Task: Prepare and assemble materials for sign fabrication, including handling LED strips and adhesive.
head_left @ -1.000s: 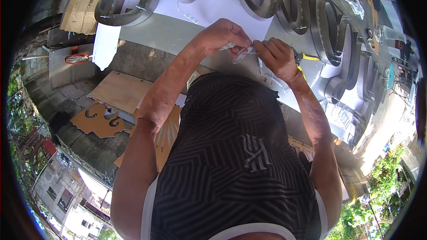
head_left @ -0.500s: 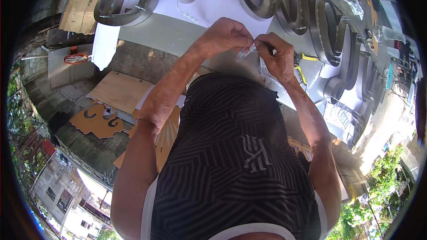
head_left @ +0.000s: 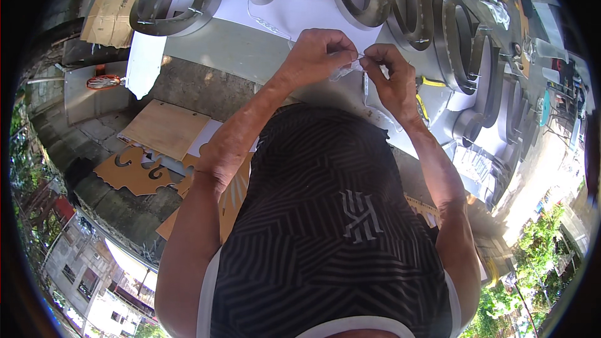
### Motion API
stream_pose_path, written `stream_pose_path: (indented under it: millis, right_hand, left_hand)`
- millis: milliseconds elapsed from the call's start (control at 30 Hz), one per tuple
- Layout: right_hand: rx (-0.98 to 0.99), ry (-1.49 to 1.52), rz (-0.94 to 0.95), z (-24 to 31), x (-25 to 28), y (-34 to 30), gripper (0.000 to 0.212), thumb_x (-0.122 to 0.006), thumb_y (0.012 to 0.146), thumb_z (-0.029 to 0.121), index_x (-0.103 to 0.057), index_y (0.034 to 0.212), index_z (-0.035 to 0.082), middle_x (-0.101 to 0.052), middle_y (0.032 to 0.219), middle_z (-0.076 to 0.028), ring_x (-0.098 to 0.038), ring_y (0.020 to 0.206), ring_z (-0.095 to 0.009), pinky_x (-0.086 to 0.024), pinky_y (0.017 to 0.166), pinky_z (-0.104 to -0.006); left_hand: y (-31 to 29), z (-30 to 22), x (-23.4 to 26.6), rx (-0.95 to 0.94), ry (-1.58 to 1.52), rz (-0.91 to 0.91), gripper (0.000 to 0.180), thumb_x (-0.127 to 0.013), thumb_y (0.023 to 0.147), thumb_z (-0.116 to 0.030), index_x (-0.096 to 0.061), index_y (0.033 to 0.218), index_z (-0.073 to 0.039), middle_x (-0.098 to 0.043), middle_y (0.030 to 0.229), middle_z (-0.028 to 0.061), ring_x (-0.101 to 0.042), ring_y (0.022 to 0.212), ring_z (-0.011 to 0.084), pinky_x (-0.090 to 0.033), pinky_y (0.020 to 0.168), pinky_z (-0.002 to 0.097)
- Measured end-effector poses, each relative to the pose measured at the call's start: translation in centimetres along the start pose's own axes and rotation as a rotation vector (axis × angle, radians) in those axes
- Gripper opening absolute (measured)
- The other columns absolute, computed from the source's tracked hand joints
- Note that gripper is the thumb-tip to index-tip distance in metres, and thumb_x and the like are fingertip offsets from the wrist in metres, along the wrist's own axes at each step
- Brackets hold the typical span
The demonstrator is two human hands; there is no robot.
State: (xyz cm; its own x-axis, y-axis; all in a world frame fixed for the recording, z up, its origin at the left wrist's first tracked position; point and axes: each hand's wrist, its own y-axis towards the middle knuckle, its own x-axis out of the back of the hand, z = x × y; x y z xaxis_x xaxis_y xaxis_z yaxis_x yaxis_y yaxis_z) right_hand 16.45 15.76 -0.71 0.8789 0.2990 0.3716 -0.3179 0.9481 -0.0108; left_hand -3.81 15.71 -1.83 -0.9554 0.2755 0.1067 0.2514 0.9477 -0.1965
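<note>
Close together over the near edge of the table, both hands are closed in a fingertip pinch. My left hand point(head_left: 318, 57) and my right hand point(head_left: 394, 81) hold a thin white wire point(head_left: 359, 58), which spans the small gap between the fingertips. Clear-white strip pieces point(head_left: 342, 73), seemingly on that wire, hang below the left fingers; another length point(head_left: 366, 91) drops beside the right hand. The exact join between the fingertips is too small to make out. Just right of my right hand lies a yellow-handled hand tool point(head_left: 423, 105), resembling pliers.
Large dark metal letter shells point(head_left: 362, 15) stand across the far and right parts of the grey table point(head_left: 235, 42), over white sheets. A similar white strand point(head_left: 266, 24) lies at the back. Cardboard point(head_left: 113, 19) is at far left; wooden board point(head_left: 166, 128) and brown cut-out panels point(head_left: 131, 172) lie lower left.
My fingertips have drawn slightly apart, baring a short stretch of wire. The right fingers are more spread, and the hanging strip pieces have shifted a little.
</note>
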Motion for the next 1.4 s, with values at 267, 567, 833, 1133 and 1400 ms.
stream_pose_path:
  millis: [267,567,833,1133,1400]
  right_hand:
    - [0.391,-0.278,-0.142,0.3,-0.4,-0.4,0.026,-0.075,0.081,-0.004,-0.069,0.103,0.005,-0.066,0.084,-0.007,-0.063,0.065,-0.018,-0.050,0.057,-0.0284]
    - [0.460,-0.324,-0.177,0.5,-0.4,-0.1,0.023,-0.076,0.079,-0.005,-0.072,0.099,0.003,-0.066,0.085,-0.008,-0.065,0.070,-0.018,-0.051,0.059,-0.0306]
    - [-0.169,0.071,0.281,0.6,1.9,2.2,0.012,-0.066,0.089,0.009,-0.067,0.098,0.001,-0.065,0.085,-0.004,-0.060,0.078,-0.014,-0.047,0.069,-0.0290]
    - [-0.461,0.592,0.367,-1.5,2.2,1.6,0.016,-0.069,0.092,0.012,-0.066,0.103,0.001,-0.065,0.091,-0.002,-0.057,0.086,-0.013,-0.043,0.084,-0.0282]
    - [0.105,-0.119,0.110,0.7,1.0,0.9,0.016,-0.068,0.087,0.004,-0.066,0.102,0.005,-0.069,0.085,-0.006,-0.066,0.076,-0.018,-0.047,0.086,-0.0331]
  left_hand:
    - [0.2,-0.6,0.5,0.073,-0.056,0.059,0.016,-0.069,0.091,-0.012,-0.070,0.097,0.003,-0.071,0.079,0.0052,-0.065,0.073,0.0085,-0.053,0.070,0.0235]
    - [0.3,-0.5,0.4,-0.013,0.020,0.042,0.014,-0.070,0.090,-0.010,-0.070,0.096,0.003,-0.072,0.079,0.0062,-0.066,0.073,0.0094,-0.054,0.070,0.0246]
    - [0.4,0.1,0.0,-0.559,0.619,-0.117,0.012,-0.072,0.086,-0.007,-0.070,0.097,-0.006,-0.069,0.078,0.0059,-0.068,0.071,0.0187,-0.054,0.065,0.0293]
    - [0.1,1.1,-0.5,-0.434,0.226,-0.086,0.014,-0.074,0.088,-0.011,-0.071,0.100,-0.006,-0.072,0.085,0.0048,-0.069,0.076,0.0157,-0.056,0.070,0.0279]
    - [0.2,0.3,0.6,-0.046,0.064,0.089,0.016,-0.068,0.091,-0.009,-0.070,0.101,0.003,-0.072,0.086,0.0063,-0.067,0.080,0.0114,-0.055,0.078,0.0276]
